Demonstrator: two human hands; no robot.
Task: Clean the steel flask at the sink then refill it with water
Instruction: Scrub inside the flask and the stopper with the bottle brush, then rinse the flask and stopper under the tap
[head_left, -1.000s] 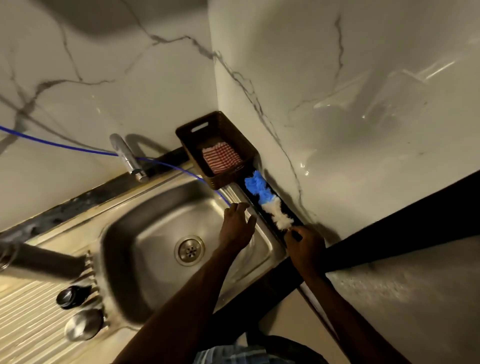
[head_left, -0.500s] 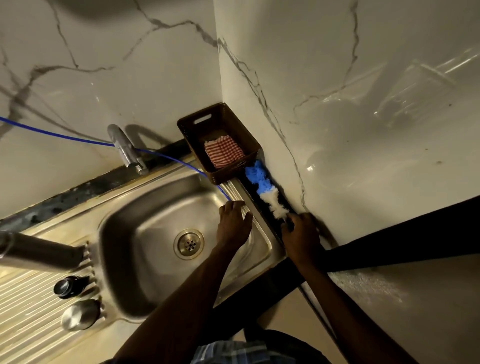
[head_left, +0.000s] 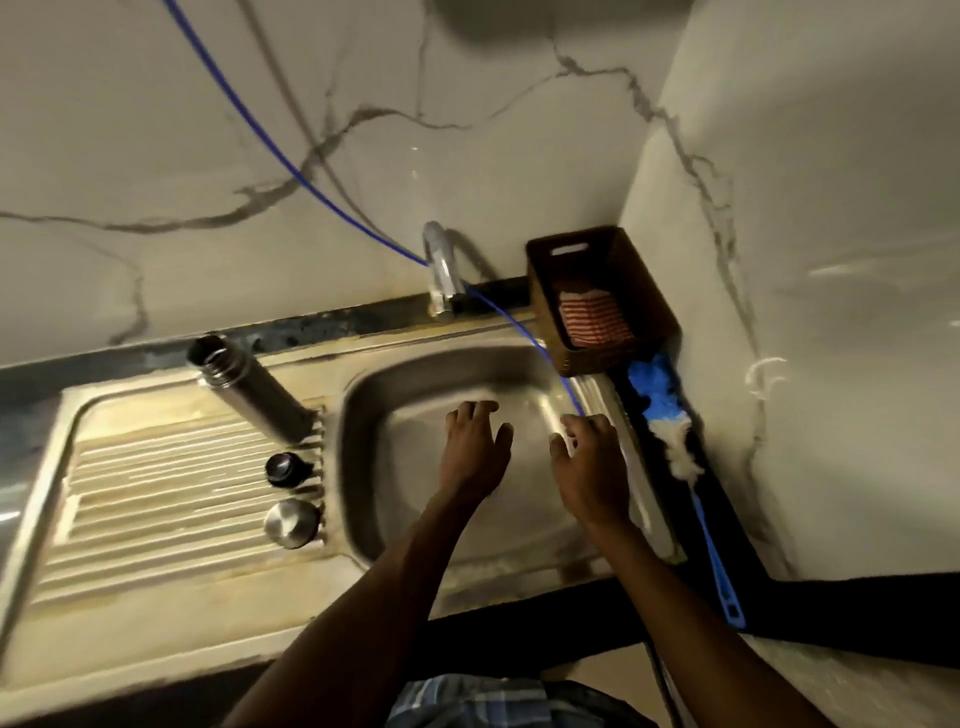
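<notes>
Right hand (head_left: 589, 462) off brush (head_left: 675, 441); steel flask (head_left: 249, 387) upright, uncapped.

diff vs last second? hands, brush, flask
The right hand has let go of the bottle brush and come over the sink beside the left hand; both are open, holding nothing. The brush lies on the dark ledge as before. The steel flask and its two caps stay on the drainboard.
</notes>
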